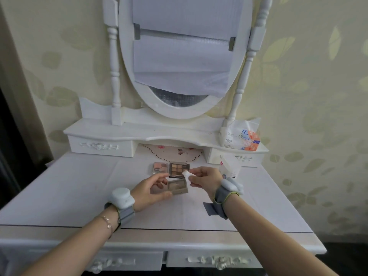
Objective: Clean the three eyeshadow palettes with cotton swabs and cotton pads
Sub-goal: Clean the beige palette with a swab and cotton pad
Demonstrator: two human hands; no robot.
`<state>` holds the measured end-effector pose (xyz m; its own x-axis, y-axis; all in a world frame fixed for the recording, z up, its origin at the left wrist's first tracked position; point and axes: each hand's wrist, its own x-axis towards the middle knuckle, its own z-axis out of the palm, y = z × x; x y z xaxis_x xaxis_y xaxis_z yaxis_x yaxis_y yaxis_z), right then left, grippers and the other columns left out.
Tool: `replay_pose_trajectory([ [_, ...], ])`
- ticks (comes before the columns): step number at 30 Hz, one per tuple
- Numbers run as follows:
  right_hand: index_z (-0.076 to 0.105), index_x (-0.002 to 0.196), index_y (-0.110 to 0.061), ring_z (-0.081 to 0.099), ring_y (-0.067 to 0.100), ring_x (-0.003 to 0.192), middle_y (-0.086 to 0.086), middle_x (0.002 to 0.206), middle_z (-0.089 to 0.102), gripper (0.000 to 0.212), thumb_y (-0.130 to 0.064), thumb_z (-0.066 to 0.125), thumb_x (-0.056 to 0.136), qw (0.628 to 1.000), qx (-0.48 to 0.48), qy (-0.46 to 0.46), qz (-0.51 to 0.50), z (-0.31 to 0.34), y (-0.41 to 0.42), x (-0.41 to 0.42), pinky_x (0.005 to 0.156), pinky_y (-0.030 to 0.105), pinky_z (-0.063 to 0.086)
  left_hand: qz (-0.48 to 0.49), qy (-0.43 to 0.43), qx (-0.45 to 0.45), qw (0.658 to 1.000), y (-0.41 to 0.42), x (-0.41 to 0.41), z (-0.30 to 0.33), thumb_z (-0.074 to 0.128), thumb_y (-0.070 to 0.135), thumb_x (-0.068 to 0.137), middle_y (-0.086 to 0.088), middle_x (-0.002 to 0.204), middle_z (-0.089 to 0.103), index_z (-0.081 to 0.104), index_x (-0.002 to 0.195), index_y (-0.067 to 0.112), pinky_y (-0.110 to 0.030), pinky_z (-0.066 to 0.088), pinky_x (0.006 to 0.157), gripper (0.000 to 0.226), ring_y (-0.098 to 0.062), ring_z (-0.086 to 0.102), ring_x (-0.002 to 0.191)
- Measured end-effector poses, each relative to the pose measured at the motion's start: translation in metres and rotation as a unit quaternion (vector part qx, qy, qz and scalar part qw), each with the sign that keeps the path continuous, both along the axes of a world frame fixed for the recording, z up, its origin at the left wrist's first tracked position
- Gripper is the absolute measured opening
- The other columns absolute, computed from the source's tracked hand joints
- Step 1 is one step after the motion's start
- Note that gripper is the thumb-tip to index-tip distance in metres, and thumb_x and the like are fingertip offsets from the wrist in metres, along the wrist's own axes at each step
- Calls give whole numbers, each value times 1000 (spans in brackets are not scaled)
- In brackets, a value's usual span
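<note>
Left hand [148,193] grips flat taupe rectangular eyeshadow palette [175,187], long axis left-right, fingers hiding its left end. Right hand [206,177] pinches crumpled white cotton pad [188,177] just above palette's right corner.

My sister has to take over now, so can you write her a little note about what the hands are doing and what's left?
Left hand holds the open beige palette just over the table.
Right hand pinches a white cotton pad at the palette's right edge.
The brown nine-pan palette lies open behind it, with the pink palette to its left.
The cotton pad bag stands on the right.
Cannot tell which palettes are clean; wipe this one, then check the others.
</note>
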<state>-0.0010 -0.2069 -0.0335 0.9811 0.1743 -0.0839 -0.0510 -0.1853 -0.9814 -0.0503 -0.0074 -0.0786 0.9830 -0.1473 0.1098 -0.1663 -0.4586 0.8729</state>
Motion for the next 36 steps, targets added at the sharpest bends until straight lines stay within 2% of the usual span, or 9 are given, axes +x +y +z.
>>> replay_pose_trajectory([
  [7, 64, 85, -4, 60, 4, 52, 8, 72, 60, 15, 10, 60, 83, 995, 89, -17, 35, 15, 7, -9, 60, 13, 54, 12, 10, -38, 999, 8, 3, 14, 73, 72, 48, 1, 116, 61, 53, 125, 22, -21, 40, 99, 94, -9, 57, 107],
  [12, 66, 82, -8, 62, 7, 59, 9, 76, 65, 18, 10, 64, 80, 993, 85, -49, 71, 16, 12, -20, 64, 18, 55, 32, -1, -62, 998, 9, -1, 23, 72, 23, 72, -1, 115, 61, 58, 105, 31, -5, 42, 83, 37, 6, 60, 90],
  [16, 66, 90, -3, 63, 9, 60, 9, 77, 66, 16, 9, 62, 82, 988, 149, -19, 37, 19, 11, -23, 65, 17, 55, 48, -35, -59, 996, 7, -3, 32, 69, 15, 76, 9, 98, 69, 60, 117, 10, -2, 40, 78, 42, 2, 63, 87],
  [19, 67, 98, 0, 57, 14, 62, 8, 74, 63, 16, 4, 63, 83, 989, 138, 47, -21, 19, 10, -21, 64, 21, 51, 96, -47, -59, 993, 0, 0, 34, 72, 7, 78, -4, 110, 63, 55, 121, 4, 1, 39, 76, 47, -7, 60, 94],
  [22, 67, 82, -8, 50, 17, 60, 6, 65, 59, 5, -3, 66, 83, 978, 149, 136, -50, 24, 15, -22, 61, 24, 45, 117, -56, -40, 991, -6, 1, 37, 74, 12, 76, -8, 122, 53, 52, 123, 12, -8, 38, 90, 52, -13, 58, 105],
  [27, 53, 66, 0, 52, 19, 59, 11, 61, 48, 24, 2, 54, 90, 947, 247, 199, -57, 32, 24, -21, 75, 30, 53, 128, -73, -37, 988, -12, 1, 41, 79, 14, 70, -7, 120, 52, 49, 117, 20, -30, 42, 103, 56, -15, 59, 106],
  [29, 50, 65, -1, 51, 12, 49, 8, 55, 45, 25, 6, 52, 89, 950, 246, 179, -66, 32, 30, -20, 67, 21, 55, 141, -65, -46, 987, -16, 0, 43, 80, 14, 69, -7, 117, 55, 47, 117, 17, -26, 43, 98, 59, -14, 60, 104],
  [32, 56, 73, -2, 56, 18, 57, 10, 65, 53, 17, 12, 55, 82, 950, 249, 136, -128, 31, 35, -17, 50, 20, 55, 160, -44, -70, 984, -24, -2, 48, 84, 25, 59, -3, 110, 60, 44, 118, 12, -27, 45, 93, 72, -15, 60, 103],
  [36, 63, 94, 1, 61, 27, 70, 13, 78, 60, 16, 8, 60, 80, 967, 200, 30, -152, 33, 36, -12, 60, 27, 58, 178, -29, -122, 976, -34, -5, 54, 83, 22, 66, -1, 105, 61, 45, 111, 12, -24, 47, 85, 60, -15, 61, 98],
])
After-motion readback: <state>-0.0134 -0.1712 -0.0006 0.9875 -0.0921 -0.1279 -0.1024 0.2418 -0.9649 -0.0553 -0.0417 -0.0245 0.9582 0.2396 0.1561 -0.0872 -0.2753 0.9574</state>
